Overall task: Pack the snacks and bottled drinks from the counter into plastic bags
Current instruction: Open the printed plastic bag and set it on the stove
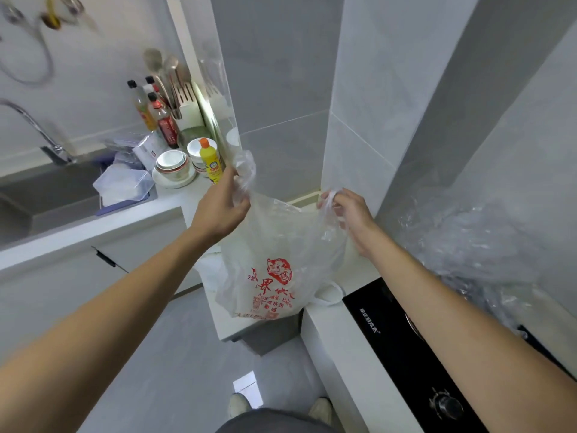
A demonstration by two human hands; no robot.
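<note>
A translucent white plastic bag (pixel 274 257) with red printing hangs above the counter corner (pixel 228 326). My left hand (pixel 223 210) grips its left handle, which bunches up above my fingers. My right hand (pixel 348 217) pinches the right handle. Both hands hold the bag apart at chest height. What is inside the bag cannot be told. A second white bag handle (pixel 327 295) lies on the counter under the hanging bag.
A black gas hob (pixel 406 348) fills the counter at the right, with crumpled clear plastic (pixel 474 242) behind it. To the left are a sink (pixel 40 198), a clear plastic box (pixel 123 185), stacked bowls (pixel 173 168), a yellow bottle (pixel 210 162) and sauce bottles (pixel 156 115).
</note>
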